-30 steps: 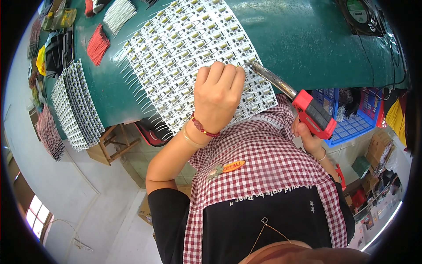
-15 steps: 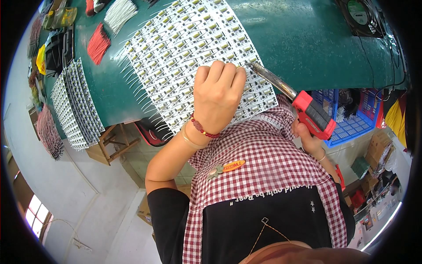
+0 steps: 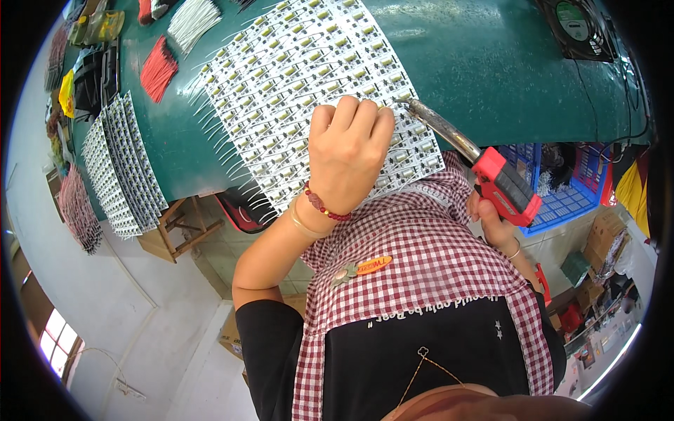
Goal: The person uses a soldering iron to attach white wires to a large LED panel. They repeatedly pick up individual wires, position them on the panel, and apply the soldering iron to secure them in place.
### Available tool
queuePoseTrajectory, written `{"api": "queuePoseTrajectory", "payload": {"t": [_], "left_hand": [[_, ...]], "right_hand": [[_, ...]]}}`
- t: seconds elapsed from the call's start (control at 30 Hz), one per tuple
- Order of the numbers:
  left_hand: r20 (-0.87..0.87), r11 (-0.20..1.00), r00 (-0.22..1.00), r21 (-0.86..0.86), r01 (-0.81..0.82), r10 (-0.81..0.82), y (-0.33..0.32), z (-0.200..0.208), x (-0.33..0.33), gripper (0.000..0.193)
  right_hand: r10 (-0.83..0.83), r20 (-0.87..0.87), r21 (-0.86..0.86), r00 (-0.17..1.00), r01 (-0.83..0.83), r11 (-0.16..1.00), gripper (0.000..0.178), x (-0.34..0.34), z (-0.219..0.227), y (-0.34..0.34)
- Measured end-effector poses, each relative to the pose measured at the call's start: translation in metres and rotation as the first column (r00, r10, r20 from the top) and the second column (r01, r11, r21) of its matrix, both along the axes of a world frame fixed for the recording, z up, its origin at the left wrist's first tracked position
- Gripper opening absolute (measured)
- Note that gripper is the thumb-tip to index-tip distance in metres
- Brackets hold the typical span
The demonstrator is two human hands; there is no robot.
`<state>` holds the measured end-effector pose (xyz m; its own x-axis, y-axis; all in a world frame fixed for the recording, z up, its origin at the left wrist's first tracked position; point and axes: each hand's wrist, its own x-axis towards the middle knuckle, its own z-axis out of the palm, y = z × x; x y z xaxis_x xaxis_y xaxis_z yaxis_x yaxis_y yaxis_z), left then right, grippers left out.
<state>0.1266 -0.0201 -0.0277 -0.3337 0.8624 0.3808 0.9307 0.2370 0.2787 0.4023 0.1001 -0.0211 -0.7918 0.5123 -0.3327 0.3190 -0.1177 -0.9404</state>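
Observation:
A large white panel of small circuit boards (image 3: 277,91) lies on the green table, with rows of components and thin white wires sticking out along its left edge. My left hand (image 3: 349,144) rests over the panel's right part with fingers curled down and closed; what they pinch is hidden beneath them. My right hand (image 3: 496,226), partly behind the tool, is closed on a red and black soldering gun (image 3: 509,184). Its metal barrel slants up and left, and the tip is close to the panel's right edge, just beside my left fingers. Whether it touches the panel I cannot tell.
Bundles of red wires (image 3: 159,69) and white wires (image 3: 193,25) lie at the far left of the green table (image 3: 484,70). Several more circuit panels (image 3: 121,168) stand at the left edge. A fan (image 3: 577,28) sits far right; a blue crate (image 3: 562,210) is below the table.
The soldering gun has shifted slightly right, its tip drawing a little away from my left fingers. My left hand and the panel have hardly moved.

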Motion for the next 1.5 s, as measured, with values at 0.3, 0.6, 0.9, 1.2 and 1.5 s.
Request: {"api": "queuePoseTrajectory", "payload": {"t": [0.3, 0.6, 0.9, 1.2, 1.5], "left_hand": [[-0.004, 1.000, 1.000, -0.002, -0.001, 0.001, 0.000, -0.002, -0.001, 0.009], [0.017, 0.999, 1.000, -0.026, -0.019, 0.019, 0.000, 0.001, 0.000, 0.020], [-0.008, 1.000, 1.000, -0.002, -0.004, 0.004, 0.001, -0.002, -0.001, 0.008], [0.014, 1.000, 1.000, -0.012, -0.002, 0.002, 0.001, -0.002, -0.002, 0.009], [0.043, 0.999, 0.999, -0.023, -0.024, 0.024, 0.001, -0.001, -0.001, 0.018]], "right_hand": [[0.030, 0.041, 0.032, 0.999, -0.032, 0.999, 0.026, 0.008, -0.008, 0.002], [0.140, 0.105, 0.181, 0.985, -0.157, 0.971, 0.048, 0.007, -0.009, 0.003], [-0.014, -0.030, -0.048, 0.999, 0.013, 0.999, 0.040, -0.008, 0.005, 0.002], [0.081, 0.151, 0.253, 0.985, -0.118, 0.960, 0.018, 0.005, -0.008, 0.003], [0.029, -0.023, -0.029, 0.999, -0.030, 0.999, 0.034, -0.013, 0.005, -0.005]]}}
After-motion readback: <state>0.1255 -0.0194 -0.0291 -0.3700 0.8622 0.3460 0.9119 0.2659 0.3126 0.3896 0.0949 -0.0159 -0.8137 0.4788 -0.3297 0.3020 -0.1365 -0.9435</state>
